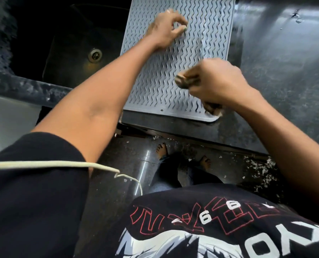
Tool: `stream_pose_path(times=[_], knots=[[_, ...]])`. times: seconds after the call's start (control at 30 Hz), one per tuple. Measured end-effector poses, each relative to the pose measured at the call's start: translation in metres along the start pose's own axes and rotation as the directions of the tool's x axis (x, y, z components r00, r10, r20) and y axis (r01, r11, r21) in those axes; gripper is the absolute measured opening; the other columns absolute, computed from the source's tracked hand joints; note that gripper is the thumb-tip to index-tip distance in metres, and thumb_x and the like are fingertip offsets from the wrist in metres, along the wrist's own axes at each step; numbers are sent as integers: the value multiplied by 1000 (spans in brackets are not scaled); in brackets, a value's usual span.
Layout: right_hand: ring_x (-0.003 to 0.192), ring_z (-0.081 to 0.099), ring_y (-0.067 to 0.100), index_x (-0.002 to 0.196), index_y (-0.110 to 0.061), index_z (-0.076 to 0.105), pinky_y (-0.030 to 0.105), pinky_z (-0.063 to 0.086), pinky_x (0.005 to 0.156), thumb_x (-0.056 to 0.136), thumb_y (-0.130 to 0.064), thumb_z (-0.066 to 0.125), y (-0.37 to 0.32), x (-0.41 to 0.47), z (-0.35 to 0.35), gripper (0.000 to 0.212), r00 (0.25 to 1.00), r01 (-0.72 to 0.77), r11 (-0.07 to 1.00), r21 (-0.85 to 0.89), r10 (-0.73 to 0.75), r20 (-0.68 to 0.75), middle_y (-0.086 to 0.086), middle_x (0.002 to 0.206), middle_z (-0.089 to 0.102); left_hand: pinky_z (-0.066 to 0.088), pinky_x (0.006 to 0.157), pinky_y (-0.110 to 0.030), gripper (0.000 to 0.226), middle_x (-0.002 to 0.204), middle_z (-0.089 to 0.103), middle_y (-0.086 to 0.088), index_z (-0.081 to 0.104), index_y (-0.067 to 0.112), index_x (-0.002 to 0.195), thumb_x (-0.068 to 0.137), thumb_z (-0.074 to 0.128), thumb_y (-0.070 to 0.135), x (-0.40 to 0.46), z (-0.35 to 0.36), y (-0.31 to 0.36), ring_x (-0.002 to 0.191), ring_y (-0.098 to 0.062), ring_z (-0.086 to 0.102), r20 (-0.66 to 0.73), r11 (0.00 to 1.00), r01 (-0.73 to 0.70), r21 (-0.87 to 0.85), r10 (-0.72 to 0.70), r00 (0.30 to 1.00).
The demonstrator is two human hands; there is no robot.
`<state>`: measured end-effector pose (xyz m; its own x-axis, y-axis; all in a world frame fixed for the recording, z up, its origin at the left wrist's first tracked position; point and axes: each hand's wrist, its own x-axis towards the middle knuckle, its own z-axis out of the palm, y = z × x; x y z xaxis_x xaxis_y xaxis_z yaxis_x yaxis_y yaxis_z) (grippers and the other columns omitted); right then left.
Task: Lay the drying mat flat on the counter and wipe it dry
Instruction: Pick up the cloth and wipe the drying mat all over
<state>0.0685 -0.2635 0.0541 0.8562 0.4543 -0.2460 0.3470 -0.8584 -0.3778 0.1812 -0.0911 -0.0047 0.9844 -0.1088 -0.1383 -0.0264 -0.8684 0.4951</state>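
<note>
From the head camera, a grey drying mat (175, 58) with rows of wavy ridges lies flat on the dark speckled counter (285, 71). Its left edge lies along the rim of a dark sink (71, 49) with a round metal drain (95, 55), and its near right corner sits close to the counter's front edge.

The left hand (164, 32) rests on the far left part of the mat, palm down. Its fingers (177, 17) are loosely curled and slightly spread, with the tips touching the ridged surface. It grips nothing that can be seen.

The right hand (216, 82) is over the near right part of the mat, blurred by motion. Its fingers are closed into a fist around a bunched, dark patterned cloth (187, 81). One end of the cloth sticks out past the knuckles toward the left, and another end hangs below the wrist near the mat's near right corner. Whether the cloth is pressed against the mat or held just above it cannot be told.

Below the counter, bare feet (161, 148) stand on a dark polished floor (117, 164) scattered with pale flecks. A black printed shirt (210, 220) fills the bottom of the view, and a pale cord (62, 162) crosses the left sleeve.
</note>
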Motion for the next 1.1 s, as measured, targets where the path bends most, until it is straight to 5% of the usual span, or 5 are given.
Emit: stream_pose_path(times=[0.17,0.3,0.43,0.6,1.1], knots=[[120,49,28,129,-29,52,47,48,94,88,-13,49,-73,67,45,45,889,454,891,-33,-450,85,5,133,52,47,59,-11,32,103,64,-6,63,4,122,95,60,21,-9,-43,-49,68,-3,55,205,969,195,-150,-162,965],[119,43,29,135,-31,44,42,44,85,91,-12,40,-108,83,88,48,806,592,773,-229,-565,176,6,133,47,49,62,-15,33,98,66,-2,67,11,116,88,69,30,-17,-47,-71,67,-1,56,261,957,255,-139,-213,942],[106,48,36,111,-12,59,39,36,67,84,-5,41,-102,75,91,34,769,638,726,-256,-619,161,10,121,53,46,69,-21,51,85,56,13,58,23,104,73,72,60,-22,-27,-71,74,-3,51,138,951,270,-152,-250,958],[105,47,32,102,-9,64,35,30,66,84,-6,46,-73,52,81,25,746,666,690,-282,-627,226,7,118,56,41,99,-36,93,123,49,-2,49,20,120,54,64,84,-26,-3,-59,114,-20,46,10,957,273,94,-275,961],[96,42,21,115,-32,59,33,35,63,80,-16,45,71,-38,20,41,818,572,617,-540,-387,425,-8,107,52,33,107,-38,84,138,41,-4,42,21,128,68,64,74,-43,14,-48,129,-24,35,-137,946,297,133,-279,951]])
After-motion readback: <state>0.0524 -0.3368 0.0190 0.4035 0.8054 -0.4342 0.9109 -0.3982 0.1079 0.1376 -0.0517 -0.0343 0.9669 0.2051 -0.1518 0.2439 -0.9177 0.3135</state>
